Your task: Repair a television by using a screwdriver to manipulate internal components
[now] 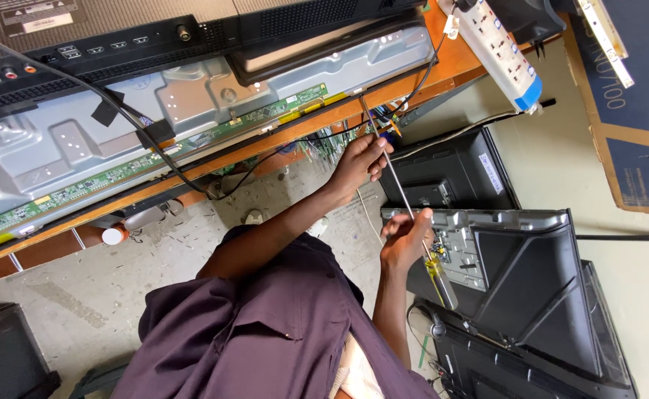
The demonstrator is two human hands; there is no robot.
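From my feed the tip of the long screwdriver (402, 193) is hard to make out; its thin shaft runs up to the edge of the opened television chassis (191, 111), and the exact point it meets, near the green circuit strip (155, 159), is lost among black cables (147, 140); I cannot tell whether it sits in a screw. My left hand (359, 164) is up by the shaft, fingers curled closed around it near the top; my right hand (407, 240) is lower, fingers wrapped shut on the shaft just above the yellow translucent handle (439, 277), which hangs below the fist; so the tool lies slantwise between both hands, over the floor. The chassis lies on an orange wooden bench (457, 66) and is cut off at the left and top; a white power strip (502, 52) hangs over the bench's right end. Below the right hand, dark television back covers (538, 295) are stacked, perhaps three, their lower edges out of frame; my purple shirt (265, 332) hides the floor beneath.
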